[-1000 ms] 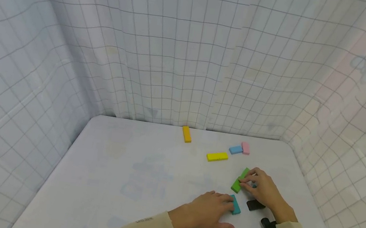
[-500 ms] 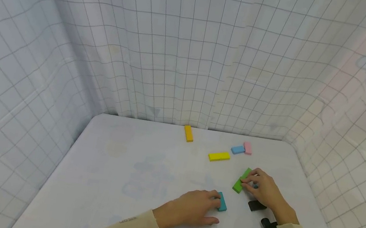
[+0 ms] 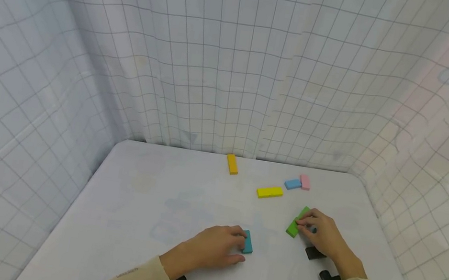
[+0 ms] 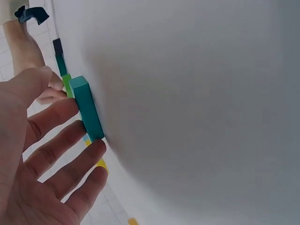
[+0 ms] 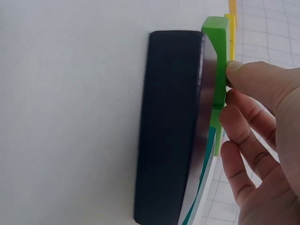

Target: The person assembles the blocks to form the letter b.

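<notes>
My left hand (image 3: pixel 215 246) rests its fingertips on a teal block (image 3: pixel 248 242), lying on the white table. In the left wrist view the fingers lie loosely along the top of this teal block (image 4: pixel 86 108), and the thumb stands apart from it. My right hand (image 3: pixel 324 233) is at two green blocks set end to end. The right wrist view has the thumb touching the top of the nearer green block (image 5: pixel 216 61), with fingertips close by. A black block (image 3: pixel 314 253) and another teal block (image 3: pixel 313 229), mostly covered by the hand, are under my right hand.
A yellow block (image 3: pixel 270 192) lies beyond the green ones. Farther back are an orange block (image 3: pixel 232 164), a light blue block (image 3: pixel 293 184) and a pink block (image 3: pixel 305 182), the latter two touching. Checked white curtains (image 3: pixel 227 63) enclose the table's back and sides.
My left hand has slid the teal block leftward across the table, away from the green blocks. The right hand has stayed nearly still at the green blocks.
</notes>
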Demonstrator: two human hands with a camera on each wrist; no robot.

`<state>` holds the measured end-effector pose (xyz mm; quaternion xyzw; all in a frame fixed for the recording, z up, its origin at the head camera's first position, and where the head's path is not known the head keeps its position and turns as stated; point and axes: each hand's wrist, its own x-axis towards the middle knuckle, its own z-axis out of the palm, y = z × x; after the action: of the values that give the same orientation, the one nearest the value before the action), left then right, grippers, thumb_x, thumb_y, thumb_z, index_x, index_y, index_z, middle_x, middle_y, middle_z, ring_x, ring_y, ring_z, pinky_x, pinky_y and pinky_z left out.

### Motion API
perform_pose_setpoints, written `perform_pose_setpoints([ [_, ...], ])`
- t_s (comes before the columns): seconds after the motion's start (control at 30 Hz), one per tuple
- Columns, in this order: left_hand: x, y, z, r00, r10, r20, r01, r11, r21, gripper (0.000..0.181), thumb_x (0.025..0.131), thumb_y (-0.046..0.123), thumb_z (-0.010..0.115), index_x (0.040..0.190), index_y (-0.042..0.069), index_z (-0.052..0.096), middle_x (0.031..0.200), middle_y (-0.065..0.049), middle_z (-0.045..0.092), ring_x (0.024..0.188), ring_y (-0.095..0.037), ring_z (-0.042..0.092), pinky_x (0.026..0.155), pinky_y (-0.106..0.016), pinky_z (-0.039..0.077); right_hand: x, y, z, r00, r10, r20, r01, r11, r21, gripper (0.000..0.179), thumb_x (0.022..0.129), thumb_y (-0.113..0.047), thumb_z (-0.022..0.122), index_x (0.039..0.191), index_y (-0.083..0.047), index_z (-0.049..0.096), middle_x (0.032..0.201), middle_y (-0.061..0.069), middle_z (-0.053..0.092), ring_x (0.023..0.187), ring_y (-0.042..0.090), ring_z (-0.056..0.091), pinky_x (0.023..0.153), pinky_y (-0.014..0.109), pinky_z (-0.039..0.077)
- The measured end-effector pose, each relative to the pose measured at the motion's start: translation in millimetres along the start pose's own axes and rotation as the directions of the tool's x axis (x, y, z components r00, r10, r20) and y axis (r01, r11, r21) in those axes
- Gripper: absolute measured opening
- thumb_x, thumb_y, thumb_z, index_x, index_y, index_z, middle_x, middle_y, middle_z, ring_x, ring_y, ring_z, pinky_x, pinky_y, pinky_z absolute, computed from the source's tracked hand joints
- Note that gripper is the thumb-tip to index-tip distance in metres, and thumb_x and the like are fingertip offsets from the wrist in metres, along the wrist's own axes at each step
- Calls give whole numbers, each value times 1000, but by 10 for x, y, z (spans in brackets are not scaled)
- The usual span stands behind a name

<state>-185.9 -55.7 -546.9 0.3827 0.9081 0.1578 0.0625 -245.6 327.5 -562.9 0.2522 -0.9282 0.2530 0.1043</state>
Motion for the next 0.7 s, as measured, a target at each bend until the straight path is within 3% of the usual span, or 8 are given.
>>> perform_pose_setpoints([
  [0.17,-136,-144,-32,998,-25,-50,22,999,-50,17,110,43,83,111,27,84,148,8,77,126,-12,81,103,-27,68,-6,-4,35,999,-4,-32,4,1000,4,17,93,4,95,107,-5,92,113,3,78,101,27,80,82,33,68],
  [0.4,-354,-314,-102,992,-65,-106,55,993,-101,15,104,36,92,100,24,82,141,6,80,124,-16,82,103,-33,70,78,-62,74,999,-37,-16,38,999,10,14,97,1,92,110,-5,92,115,5,78,104,30,80,86,37,69],
  [0.7,-422,-352,-80,990,-42,-136,26,993,-118,15,102,22,94,96,21,81,140,2,82,124,-20,83,103,-35,70,-4,-79,-26,1000,17,-2,-17,1000,10,16,97,0,92,109,-11,92,114,1,79,103,28,79,84,35,68],
])
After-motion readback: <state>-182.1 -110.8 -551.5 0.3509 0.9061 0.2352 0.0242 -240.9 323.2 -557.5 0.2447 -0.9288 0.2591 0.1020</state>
